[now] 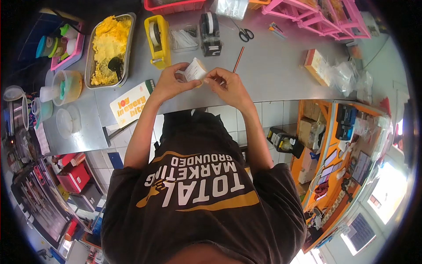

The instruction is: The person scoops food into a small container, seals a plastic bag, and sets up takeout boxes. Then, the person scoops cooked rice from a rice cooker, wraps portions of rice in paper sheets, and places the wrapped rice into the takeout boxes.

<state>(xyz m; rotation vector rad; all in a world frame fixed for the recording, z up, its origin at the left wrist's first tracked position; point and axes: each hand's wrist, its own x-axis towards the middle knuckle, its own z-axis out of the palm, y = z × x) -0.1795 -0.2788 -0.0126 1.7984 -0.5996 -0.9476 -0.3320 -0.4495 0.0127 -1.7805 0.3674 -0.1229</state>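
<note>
A small white cup-shaped piece with faint printed lines point(194, 70) is held tilted over the near edge of the steel table. My left hand point(173, 82) is closed around its left side, thumb and fingers gripping it. At its lower right edge, my right hand point(226, 86) pinches with thumb and forefinger, its other fingers curled. Whether the piece is a paper cup or a roll of labels is unclear. Behind my hands stand a yellow tape dispenser point(164, 52) and a black tape dispenser point(211, 46). A reddish-brown pencil-like stick point(238, 59) lies beyond my right hand.
On the left sit a metal tray point(132, 33) of yellow food with a black scoop and a printed box point(127, 105). Scissors point(245, 34), a clear tray of white sticks point(183, 39), pink racks point(303, 17) and an orange-white box point(317, 67) rest farther out.
</note>
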